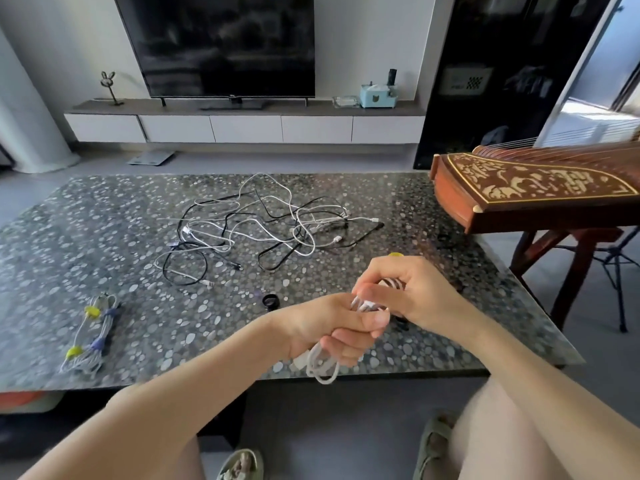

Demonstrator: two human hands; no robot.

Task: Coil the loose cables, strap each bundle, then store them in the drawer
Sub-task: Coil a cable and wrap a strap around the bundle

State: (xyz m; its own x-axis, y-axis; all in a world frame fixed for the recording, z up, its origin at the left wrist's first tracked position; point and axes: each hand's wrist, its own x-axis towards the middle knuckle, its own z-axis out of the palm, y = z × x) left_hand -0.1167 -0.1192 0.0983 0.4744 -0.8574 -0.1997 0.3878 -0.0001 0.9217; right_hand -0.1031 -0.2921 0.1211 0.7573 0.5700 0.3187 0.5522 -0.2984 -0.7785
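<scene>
— What have you got?
— My left hand (332,329) grips a coiled white cable (323,368), lower centre; my right hand (414,292) pinches its top.
— The rest?
— Loose cables (263,223) tangled mid-worktop (104,237); strapped bundles (91,332) at left.

Our forearms (207,375) are bare from elbow to wrist, with no sleeve reaching them, and our left hand (332,327) and right hand (412,292) are bare as well. Our legs (502,438) are uncovered at the knee. We wear olive-green strapped sandals: the left sandal (240,465) shows a paler inside, and the right sandal (433,445) shows broad straps.
</scene>
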